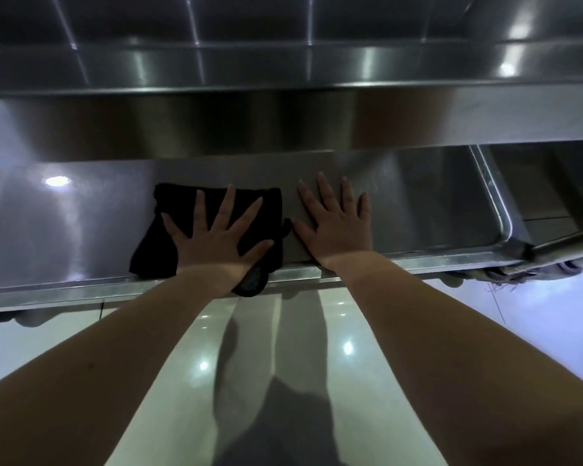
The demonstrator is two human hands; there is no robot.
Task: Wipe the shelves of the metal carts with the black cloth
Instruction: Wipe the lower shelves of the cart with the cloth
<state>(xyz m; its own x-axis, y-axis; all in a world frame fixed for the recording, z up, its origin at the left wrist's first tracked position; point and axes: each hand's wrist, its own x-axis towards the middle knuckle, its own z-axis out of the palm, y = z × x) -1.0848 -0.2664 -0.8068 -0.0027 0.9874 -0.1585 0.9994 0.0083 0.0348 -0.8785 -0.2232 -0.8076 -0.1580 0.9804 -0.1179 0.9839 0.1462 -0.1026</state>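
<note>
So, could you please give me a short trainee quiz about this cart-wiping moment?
1. True or false: the right hand lies flat on the bare shelf, off the black cloth.
2. The left hand is: A flat on the cloth, fingers spread; B a fist; C pinching a corner.
3. Fill in: part of the cloth hangs over the shelf's ___ edge.
Key: 1 true; 2 A; 3 front.

Prob. commercial kitchen: stainless cart shelves (pixel 64 213) over glossy tile floor (pixel 199 348).
</note>
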